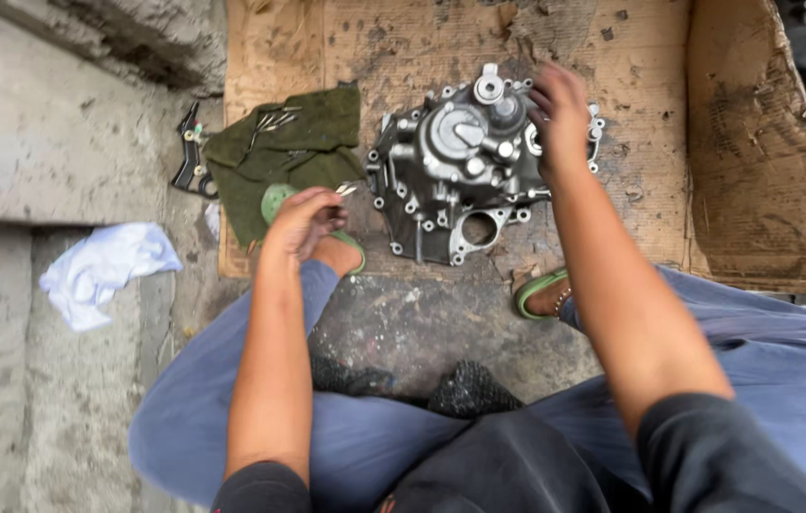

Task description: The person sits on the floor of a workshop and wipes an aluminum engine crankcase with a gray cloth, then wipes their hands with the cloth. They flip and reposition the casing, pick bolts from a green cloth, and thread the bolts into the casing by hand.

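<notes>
Squatting on the stained concrete floor (422,318), knees spread, looking straight down.

My right hand (559,114) rests on the grey cast-metal engine cover (460,176), at its upper right edge. The fingers curl over the rim of the casting, gripping it near a round opening. The cover lies flat on a worn sheet of brown cardboard (612,57), ribbed and bossed side up, bolt holes all round its edge and a large round hole at its lower end, near my feet.

My left hand (303,220) is off to the left of the cover, not touching it. Its fingers are clenched round a few small silvery bolts (346,190), whose tips stick out toward the casting. How many there are I cannot tell.

Just behind that hand lies a crumpled dark green cloth (293,142) on the left edge of the cardboard, with more thin silvery bolts (270,120) scattered near its top. A round green lid-like piece (276,199) lies at the cloth's lower edge, partly hidden by my hand.

A black metal bracket (192,152) sits on the floor just left of the cloth. A white rag (104,271) lies further left, well apart from the rest.

Green sandals (540,285) on my feet, at the near edge of the cardboard.
</notes>
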